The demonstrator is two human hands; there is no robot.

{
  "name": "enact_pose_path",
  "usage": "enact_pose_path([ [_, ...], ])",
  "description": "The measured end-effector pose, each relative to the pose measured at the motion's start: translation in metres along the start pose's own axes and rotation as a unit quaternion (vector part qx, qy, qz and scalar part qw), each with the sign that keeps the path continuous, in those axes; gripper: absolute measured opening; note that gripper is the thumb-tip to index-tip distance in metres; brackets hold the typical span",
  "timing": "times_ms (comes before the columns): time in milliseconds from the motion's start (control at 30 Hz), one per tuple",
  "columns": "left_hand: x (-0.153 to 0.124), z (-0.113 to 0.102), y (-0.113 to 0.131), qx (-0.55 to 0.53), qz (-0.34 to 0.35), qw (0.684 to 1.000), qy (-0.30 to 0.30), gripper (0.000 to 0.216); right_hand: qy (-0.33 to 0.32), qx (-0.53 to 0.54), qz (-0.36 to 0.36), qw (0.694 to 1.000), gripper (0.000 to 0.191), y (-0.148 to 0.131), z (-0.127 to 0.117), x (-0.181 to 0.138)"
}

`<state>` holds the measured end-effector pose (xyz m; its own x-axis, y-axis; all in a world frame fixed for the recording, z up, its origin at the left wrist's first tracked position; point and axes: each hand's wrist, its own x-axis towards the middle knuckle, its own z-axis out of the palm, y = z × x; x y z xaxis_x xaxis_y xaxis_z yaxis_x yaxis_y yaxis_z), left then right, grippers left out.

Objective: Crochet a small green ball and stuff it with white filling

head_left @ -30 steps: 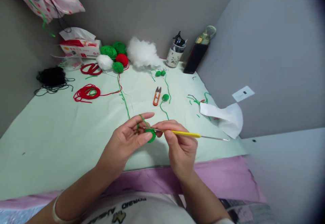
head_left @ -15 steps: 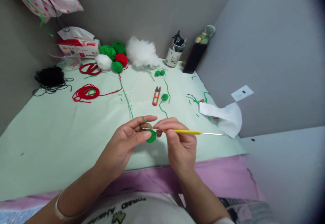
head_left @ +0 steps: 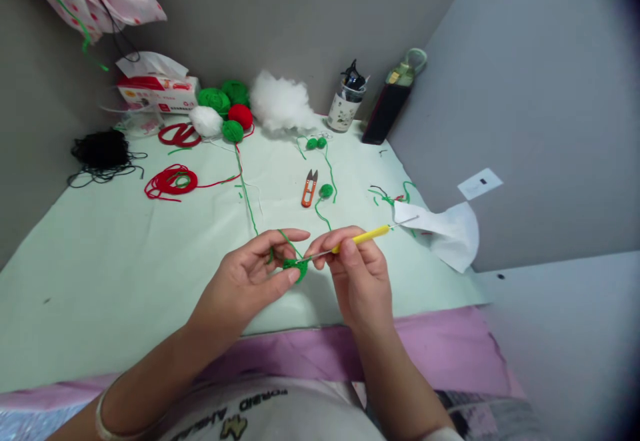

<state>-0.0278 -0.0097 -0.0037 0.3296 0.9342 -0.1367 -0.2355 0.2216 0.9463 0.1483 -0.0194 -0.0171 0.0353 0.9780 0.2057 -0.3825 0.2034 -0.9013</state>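
Observation:
My left hand [head_left: 257, 271] pinches a small round piece of green crochet [head_left: 301, 270] between thumb and fingers. Green yarn [head_left: 291, 242] passes over its raised index finger and runs down to the piece. In my right hand [head_left: 361, 271] is a crochet hook [head_left: 367, 235] with a yellow grip, held like a pen. Its metal tip lies at the top edge of the green piece; whether it is inside a stitch I cannot tell. The hook's rear end points up and to the right. Beyond the hands, a small green crocheted ball [head_left: 326, 191] rests beside orange thread snips [head_left: 309, 188].
Yarn balls, including a red one [head_left: 241, 116], and white stuffing [head_left: 281, 102] stand along the back. Red scissors [head_left: 179, 135], coiled red yarn [head_left: 171, 180] and black yarn [head_left: 104, 150] lie left. A pen cup [head_left: 345, 107], dark bottle [head_left: 393, 104] and white paper [head_left: 450, 231] are right.
The hook has tilted, its rear end swinging upward and its tip dropping to the green piece's edge. The green piece has turned in my left fingers. My right hand has rotated slightly.

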Motion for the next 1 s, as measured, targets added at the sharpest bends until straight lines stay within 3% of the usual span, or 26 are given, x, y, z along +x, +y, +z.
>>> enact_pose_path([
  [133, -0.002, 0.001, 0.003, 0.066, 0.017, 0.997, 0.023, 0.033, -0.023, -0.082, -0.059, 0.995, 0.021, -0.004, -0.003, -0.005],
  [233, -0.003, 0.002, 0.004, 0.138, 0.048, 0.988, 0.05, 0.034, -0.052, -0.209, -0.145, 0.966, 0.02, -0.011, -0.001, -0.009],
  [300, -0.002, 0.003, 0.003, 0.189, 0.084, 0.976, 0.073, 0.035, -0.085, -0.315, -0.228, 0.917, 0.019, -0.016, 0.001, -0.011],
  [433, -0.001, 0.005, 0.002, 0.229, 0.121, 0.961, 0.091, 0.036, -0.094, -0.499, -0.356, 0.784, 0.019, -0.015, 0.004, -0.014],
  [500, -0.002, 0.006, 0.002, 0.2, 0.102, 0.971, 0.089, 0.033, -0.085, -0.525, -0.364, 0.765, 0.026, -0.009, 0.002, -0.015],
  [600, -0.005, 0.006, 0.002, 0.084, 0.036, 0.994, 0.064, 0.036, -0.083, -0.522, -0.351, 0.773, 0.043, 0.002, -0.002, -0.016],
  [700, -0.003, 0.004, 0.003, -0.077, -0.049, 0.996, -0.011, 0.047, -0.062, -0.5, -0.353, 0.788, 0.052, 0.009, -0.004, -0.018],
  [800, 0.001, -0.001, 0.005, -0.164, -0.106, 0.98, -0.04, 0.048, -0.044, -0.401, -0.31, 0.861, 0.041, 0.006, -0.003, -0.017],
  [900, 0.004, -0.006, 0.007, -0.156, -0.101, 0.982, -0.02, 0.042, 0.003, -0.234, -0.209, 0.949, 0.024, -0.002, 0.0, -0.012],
  [1000, 0.003, -0.006, 0.006, -0.1, -0.071, 0.992, -0.015, 0.036, 0.018, -0.099, -0.121, 0.988, 0.021, -0.004, 0.003, -0.008],
])
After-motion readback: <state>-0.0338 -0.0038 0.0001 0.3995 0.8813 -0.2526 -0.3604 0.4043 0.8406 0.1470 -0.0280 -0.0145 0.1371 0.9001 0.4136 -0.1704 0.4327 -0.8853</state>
